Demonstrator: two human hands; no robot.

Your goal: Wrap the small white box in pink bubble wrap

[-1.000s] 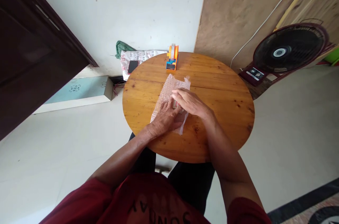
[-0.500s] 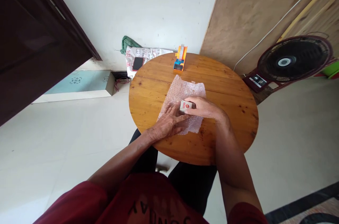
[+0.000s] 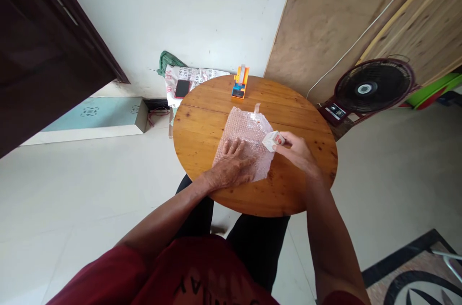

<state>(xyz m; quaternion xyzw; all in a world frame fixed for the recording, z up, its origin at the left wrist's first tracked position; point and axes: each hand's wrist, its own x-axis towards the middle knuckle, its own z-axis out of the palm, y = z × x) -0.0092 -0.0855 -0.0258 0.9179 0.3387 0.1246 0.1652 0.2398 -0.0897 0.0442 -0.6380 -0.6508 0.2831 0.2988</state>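
Under your left hand (image 3: 233, 168) the bubble wrap (image 3: 249, 134) reads clear with a pinkish tint, dotted all over in fine bubbles. The small box (image 3: 273, 141) in your right hand (image 3: 294, 151) is white with a red mark on its face. The surface (image 3: 306, 122) is honey-brown wood, streaked with grain and dark knots. Beyond your hands, the tape dispenser (image 3: 240, 84) is bright orange with a blue panel. Your sleeve (image 3: 119, 271) is dark red.

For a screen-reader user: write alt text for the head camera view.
A person's left hand presses flat on a sheet of bubble wrap on a round wooden table, while the right hand holds a small white box at the sheet's right edge. An orange tape dispenser stands at the table's far edge.
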